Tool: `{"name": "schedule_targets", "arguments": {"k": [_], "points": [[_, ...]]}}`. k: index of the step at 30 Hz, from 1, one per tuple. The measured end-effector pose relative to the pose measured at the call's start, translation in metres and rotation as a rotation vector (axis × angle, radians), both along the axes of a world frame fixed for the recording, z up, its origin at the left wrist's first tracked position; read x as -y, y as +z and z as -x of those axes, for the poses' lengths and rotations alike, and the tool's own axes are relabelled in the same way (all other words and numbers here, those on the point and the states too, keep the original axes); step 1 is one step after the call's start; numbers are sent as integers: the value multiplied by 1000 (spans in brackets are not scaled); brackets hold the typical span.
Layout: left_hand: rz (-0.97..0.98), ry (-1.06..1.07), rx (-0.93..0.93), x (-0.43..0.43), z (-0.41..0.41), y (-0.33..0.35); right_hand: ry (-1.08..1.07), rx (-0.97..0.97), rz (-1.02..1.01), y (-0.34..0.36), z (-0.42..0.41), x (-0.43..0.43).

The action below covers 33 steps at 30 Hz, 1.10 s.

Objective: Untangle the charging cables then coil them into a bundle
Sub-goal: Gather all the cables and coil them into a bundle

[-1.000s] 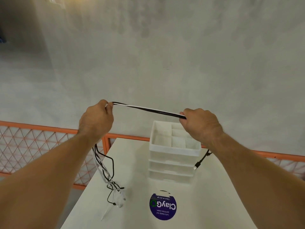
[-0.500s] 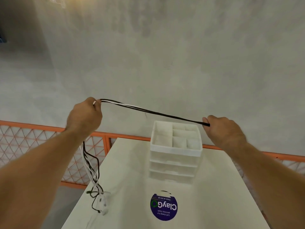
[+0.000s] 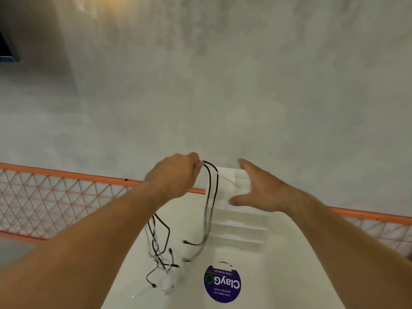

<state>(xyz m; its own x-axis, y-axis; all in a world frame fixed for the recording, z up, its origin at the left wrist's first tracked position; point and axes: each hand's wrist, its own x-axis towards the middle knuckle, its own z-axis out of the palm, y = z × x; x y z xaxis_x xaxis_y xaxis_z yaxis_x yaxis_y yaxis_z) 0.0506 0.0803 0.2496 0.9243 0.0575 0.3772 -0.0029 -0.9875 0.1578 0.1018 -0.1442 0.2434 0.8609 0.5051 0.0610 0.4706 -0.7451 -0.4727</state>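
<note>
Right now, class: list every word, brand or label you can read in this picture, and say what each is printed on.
"ClayG", with a green ring symbol after it: on the round purple sticker on the white table; it appears upside down from this view.
"Clean as you go": small line on the same sticker.
"Let's keep our pantries clean": small, blurred, so the reading is uncertain.
No other text can be read.

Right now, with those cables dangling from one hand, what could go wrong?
Only the left hand pinches the cables; the right hand is open and off them, so a loosened pinch could drop them all. The hanging ends droop together onto the white table and might knot again. The swinging strands hang right by the drawer organizer and could snag on it.
</note>
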Motion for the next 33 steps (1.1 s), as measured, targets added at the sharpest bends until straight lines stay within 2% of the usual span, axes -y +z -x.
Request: {"name": "schedule_targets", "arguments": {"k": [3, 9, 11, 15, 21, 24, 27, 29, 33], "points": [[-59, -82, -59, 17, 1, 0, 115, -1, -127, 10, 13, -34], [107, -235, -126, 15, 12, 3, 188, -112, -198, 18, 19, -57], [201, -254, -97, 11, 16, 1, 221, -134, -179, 19, 19, -61], [517, -301, -63, 7, 24, 1, 233, -138, -152, 24, 27, -66], [635, -281, -179, 15, 28, 7, 254, -271, -232, 30, 27, -63], [657, -195, -277, 21, 36, 17, 288, -325, -244, 29, 27, -61], [713, -182, -355, 27, 42, 24, 319, -290, -213, 29, 33, -61], [728, -186, -379, 29, 42, 22, 373, -230, -118, 29, 37, -63], [757, -146, -357, 29, 37, 17, 362, -95, 5, 24, 38, -73]]}}
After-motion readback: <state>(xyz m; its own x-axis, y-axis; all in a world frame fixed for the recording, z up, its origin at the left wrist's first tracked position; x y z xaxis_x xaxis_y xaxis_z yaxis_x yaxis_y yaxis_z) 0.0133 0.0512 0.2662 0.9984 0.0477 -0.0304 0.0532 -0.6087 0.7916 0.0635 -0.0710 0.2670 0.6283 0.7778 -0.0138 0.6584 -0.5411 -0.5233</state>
